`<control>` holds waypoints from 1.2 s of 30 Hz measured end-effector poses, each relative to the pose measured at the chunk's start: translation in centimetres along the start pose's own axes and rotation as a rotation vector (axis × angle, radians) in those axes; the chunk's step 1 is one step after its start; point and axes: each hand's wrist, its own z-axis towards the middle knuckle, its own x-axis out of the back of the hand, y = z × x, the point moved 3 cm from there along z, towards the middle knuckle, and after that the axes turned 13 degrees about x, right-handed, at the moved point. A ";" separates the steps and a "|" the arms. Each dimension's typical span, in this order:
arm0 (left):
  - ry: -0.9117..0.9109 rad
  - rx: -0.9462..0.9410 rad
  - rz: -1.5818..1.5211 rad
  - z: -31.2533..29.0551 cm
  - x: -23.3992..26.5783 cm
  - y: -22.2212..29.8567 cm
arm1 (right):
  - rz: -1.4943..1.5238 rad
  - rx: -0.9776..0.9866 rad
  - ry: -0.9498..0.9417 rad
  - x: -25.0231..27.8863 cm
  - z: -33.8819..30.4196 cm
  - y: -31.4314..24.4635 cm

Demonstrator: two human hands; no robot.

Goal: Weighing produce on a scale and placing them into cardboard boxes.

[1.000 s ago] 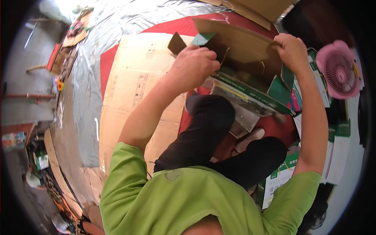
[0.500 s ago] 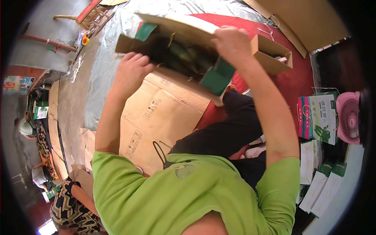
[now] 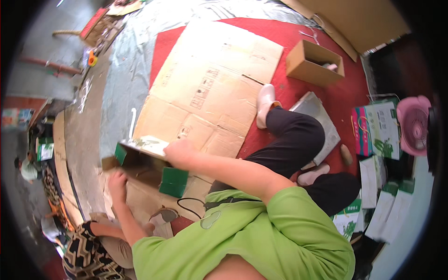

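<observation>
The open carton (image 3: pixel 144 164) is between the two hands, with its near left edge at the left hand (image 3: pixel 117 185) and its far right edge at the right hand (image 3: pixel 181 153). Both hands look clamped on its rim, though blur hides the exact finger placing. A stiff green flap (image 3: pixel 173 182) juts out just nearer than the right hand, and the carton's dark mouth opens between the hands. Beyond the right hand, a broad cardboard sheet (image 3: pixel 224 79), flat, creased and printed, gives room ahead, its straight far edge meeting a red mat (image 3: pixel 280 88). Crinkled pale sheeting (image 3: pixel 123 88) lies ahead of the left hand. Room is tighter behind that hand, where a co-worker (image 3: pixel 86 252) in zigzag-patterned cloth is near the forearm. Right of the right hand is a bent leg (image 3: pixel 298 130) in dark cloth; farther ahead, a small brown box (image 3: pixel 313 74).
</observation>
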 end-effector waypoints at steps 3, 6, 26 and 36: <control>0.051 0.098 0.021 -2.3 -0.4 -2.0 | 0.035 0.148 -0.031 1.7 -0.3 -1.1; 0.045 0.159 0.002 -1.6 -1.1 -1.6 | 0.075 0.033 -0.012 3.1 -0.7 0.3; -0.246 -0.079 -0.219 8.1 2.8 20.9 | -0.094 -0.126 0.760 20.8 -23.5 7.7; -0.656 -0.243 -0.562 4.8 -5.5 27.4 | -0.197 -0.912 1.229 21.4 -60.9 8.3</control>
